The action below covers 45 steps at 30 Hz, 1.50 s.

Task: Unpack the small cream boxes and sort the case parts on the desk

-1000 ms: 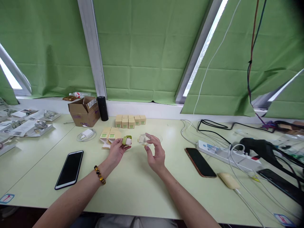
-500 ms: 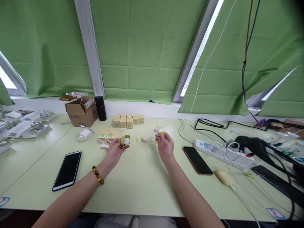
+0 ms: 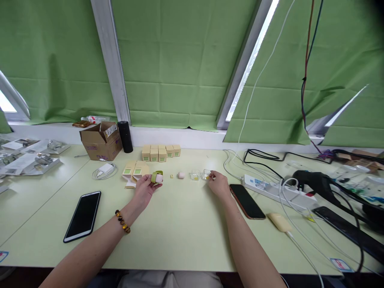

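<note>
My left hand [image 3: 144,190] is closed around a small pink piece with a green band [image 3: 157,177], held just above the table. My right hand [image 3: 219,184] is low at the table, fingers pinched on the edge of a small clear plastic piece [image 3: 205,175] with a yellow spot. To its left rests another clear plastic piece [image 3: 195,175]. A small pink block [image 3: 181,175] and a tiny yellow bit [image 3: 171,176] lie between my hands. Two opened tan boxes [image 3: 135,169] with green labels are just behind my left hand.
Several small tan boxes [image 3: 158,153] stand in a group at the back. A phone [image 3: 82,216] lies left, another phone [image 3: 247,201] right. Beyond it are a power strip [image 3: 276,191] and tangled cables. A cardboard box [image 3: 100,142] and black cylinder [image 3: 125,137] stand back left.
My right hand has moved slightly right and down, bringing the clear plastic piece to the table beside the other one. My left hand keeps its hold, almost unmoved.
</note>
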{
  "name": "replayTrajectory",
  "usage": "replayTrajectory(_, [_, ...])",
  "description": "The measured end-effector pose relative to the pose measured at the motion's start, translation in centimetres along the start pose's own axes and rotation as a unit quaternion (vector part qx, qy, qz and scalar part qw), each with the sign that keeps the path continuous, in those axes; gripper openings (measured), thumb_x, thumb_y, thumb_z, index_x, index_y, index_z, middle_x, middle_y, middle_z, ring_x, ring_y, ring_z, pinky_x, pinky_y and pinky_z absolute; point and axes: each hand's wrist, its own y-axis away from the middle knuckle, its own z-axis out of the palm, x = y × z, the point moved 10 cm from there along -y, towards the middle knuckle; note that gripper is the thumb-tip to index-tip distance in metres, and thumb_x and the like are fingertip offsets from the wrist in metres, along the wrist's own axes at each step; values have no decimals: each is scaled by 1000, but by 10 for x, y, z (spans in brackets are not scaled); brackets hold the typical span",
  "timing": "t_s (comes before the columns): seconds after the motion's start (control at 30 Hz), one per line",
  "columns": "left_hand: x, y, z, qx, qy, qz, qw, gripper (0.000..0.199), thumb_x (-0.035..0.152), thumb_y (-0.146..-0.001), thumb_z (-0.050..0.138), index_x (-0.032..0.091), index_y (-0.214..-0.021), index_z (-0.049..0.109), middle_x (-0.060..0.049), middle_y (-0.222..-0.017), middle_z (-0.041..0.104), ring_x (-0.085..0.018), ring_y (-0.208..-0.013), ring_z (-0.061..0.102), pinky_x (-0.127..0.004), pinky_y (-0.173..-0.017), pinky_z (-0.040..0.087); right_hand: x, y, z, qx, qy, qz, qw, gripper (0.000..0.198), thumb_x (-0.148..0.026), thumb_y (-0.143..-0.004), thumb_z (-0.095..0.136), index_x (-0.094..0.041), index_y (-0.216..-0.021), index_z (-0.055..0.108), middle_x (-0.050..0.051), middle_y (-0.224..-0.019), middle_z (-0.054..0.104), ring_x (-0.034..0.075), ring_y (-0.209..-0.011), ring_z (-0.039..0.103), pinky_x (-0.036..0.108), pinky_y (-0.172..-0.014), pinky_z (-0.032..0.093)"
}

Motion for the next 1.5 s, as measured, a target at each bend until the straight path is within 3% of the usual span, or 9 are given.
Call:
replayTrajectory(0.2, [2,1,1,1,-1,3,1000,9,10,-86,68,16,-81,63,-8,-87,75,-19,-79,74,-36,-78,64,0,0,11,-14,17,-16,1000,22,-8,-75,57,-20,-87,71,10,-105,77,23,-98,70,30,-86,50])
replayTrajectory(0.53, [0,0,0,-3,3,5,1000,8,11,-87,69,15,-83,63,-8,-90,75,-20,-81,74,-37,-79,65,-5,3,15,-23,32,-32,999,25,-6,-76,55,-20,-90,69,9,-98,76,22,-90,70,29,-80,49])
replayTrajectory(0.67, [0,-1,0,-10,3,4,1000,8,12,-86,69,15,-83,63,-9,-91,75,-20,-82,74,-38,-80,64,-9,6,9,-6,56,-34,998,38,-6,-74,56,-21,-106,67,10,-108,75,27,-98,68,33,-81,50])
replayTrajectory(0.73, [0,-1,1,-14,1,6,1000,8,12,-85,71,15,-83,63,-8,-92,75,-20,-83,75,-38,-81,64,-21,9,2,26,82,-64,994,45,-6,-74,57,-22,-115,64,12,-118,72,30,-112,64,37,-86,50])
replayTrajectory(0.83, [-1,-1,0,-10,3,5,1000,9,11,-84,71,15,-83,63,-8,-90,75,-20,-82,75,-37,-80,64,-57,19,-3,69,100,-167,979,42,-9,-80,58,-21,-120,63,11,-134,67,32,-131,52,44,-104,46])
replayTrajectory(0.9, [-1,-1,-1,-5,5,5,1000,9,11,-85,71,15,-84,63,-8,-89,75,-20,-81,75,-37,-79,64,-82,28,6,59,112,-233,964,37,-15,-85,60,-21,-122,65,11,-139,63,33,-137,46,48,-113,39])
replayTrajectory(1.0, [-3,-1,0,-12,7,4,1000,9,12,-85,70,15,-84,63,-8,-90,75,-21,-82,75,-37,-78,65,-107,35,27,26,151,-272,950,41,-22,-85,67,-23,-126,66,12,-147,56,36,-145,36,53,-117,33])
replayTrajectory(1.2, [-4,-4,-2,-9,8,4,1000,11,11,-86,70,15,-84,60,-8,-91,75,-22,-84,76,-37,-77,65,-128,34,63,-11,208,-296,932,34,-24,-80,75,-25,-114,74,15,-149,50,41,-147,32,58,-118,28])
replayTrajectory(1.5, [-4,-4,-1,-18,-1,9,1000,7,13,-89,66,16,-86,60,-9,-92,75,-22,-86,76,-38,-78,64,-120,33,59,19,188,-281,941,22,-19,-86,68,-26,-106,76,13,-145,51,40,-146,31,60,-118,26])
